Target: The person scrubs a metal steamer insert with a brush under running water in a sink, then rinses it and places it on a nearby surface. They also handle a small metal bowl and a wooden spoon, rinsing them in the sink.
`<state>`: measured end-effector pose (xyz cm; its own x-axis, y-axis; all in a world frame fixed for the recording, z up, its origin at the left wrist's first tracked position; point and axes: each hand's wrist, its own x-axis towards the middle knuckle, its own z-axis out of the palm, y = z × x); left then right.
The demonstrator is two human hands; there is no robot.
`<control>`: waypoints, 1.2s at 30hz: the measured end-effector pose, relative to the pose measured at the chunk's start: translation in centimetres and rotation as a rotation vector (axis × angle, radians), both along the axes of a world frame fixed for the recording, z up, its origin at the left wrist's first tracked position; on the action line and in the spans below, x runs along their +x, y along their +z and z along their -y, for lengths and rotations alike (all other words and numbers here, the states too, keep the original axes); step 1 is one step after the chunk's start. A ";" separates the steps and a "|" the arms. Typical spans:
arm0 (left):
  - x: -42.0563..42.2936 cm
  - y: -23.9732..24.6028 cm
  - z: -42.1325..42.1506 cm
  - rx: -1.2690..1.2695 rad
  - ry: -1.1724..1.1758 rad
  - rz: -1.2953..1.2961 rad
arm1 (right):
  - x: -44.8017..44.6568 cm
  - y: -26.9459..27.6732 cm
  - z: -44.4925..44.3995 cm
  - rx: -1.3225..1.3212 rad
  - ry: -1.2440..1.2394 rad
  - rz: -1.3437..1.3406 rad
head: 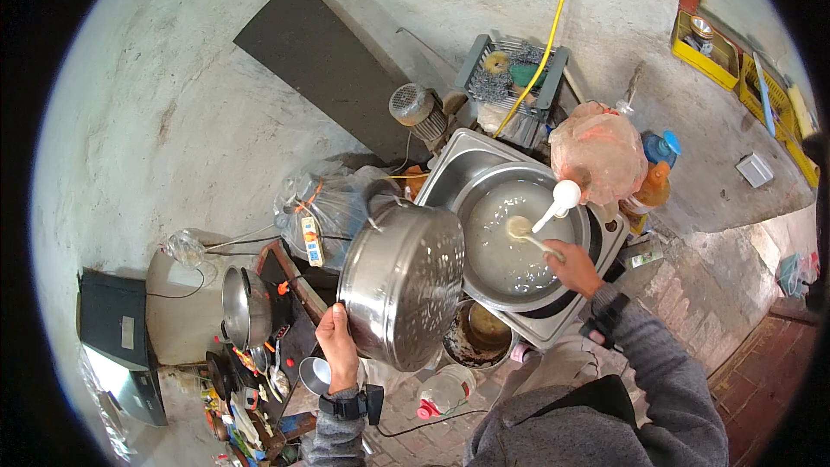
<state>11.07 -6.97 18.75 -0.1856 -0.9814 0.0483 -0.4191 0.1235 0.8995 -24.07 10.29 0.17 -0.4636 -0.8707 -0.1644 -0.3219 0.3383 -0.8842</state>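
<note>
My left hand (338, 344) grips the rim of a stainless-steel steamer pot (395, 279), tilted on its side with its perforated base facing the sink. My right hand (574, 269) holds the light handle of a round-headed brush or scrubber (521, 227) over a large metal basin (473, 275). Cloudy water (506, 259) with bubbles lies in the basin, which stands in a stainless-steel sink (545, 334). A white faucet spout (556, 204) reaches over the water. The fingers of my left hand behind the rim are hidden.
Beyond the sink stand an electric motor (421, 113) and a basket of scouring pads (463, 71). Pump bottles (650, 189) and a pink plastic bag (600, 149) are at the right. Below lie a soot-marked pot (454, 347) and a plastic jug (447, 386). A power strip (312, 243) hangs left.
</note>
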 end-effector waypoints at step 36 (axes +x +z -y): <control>-5.6 -0.6 5.2 0.508 0.297 -0.872 | 4.2 10.0 -8.4 -0.278 0.377 -0.557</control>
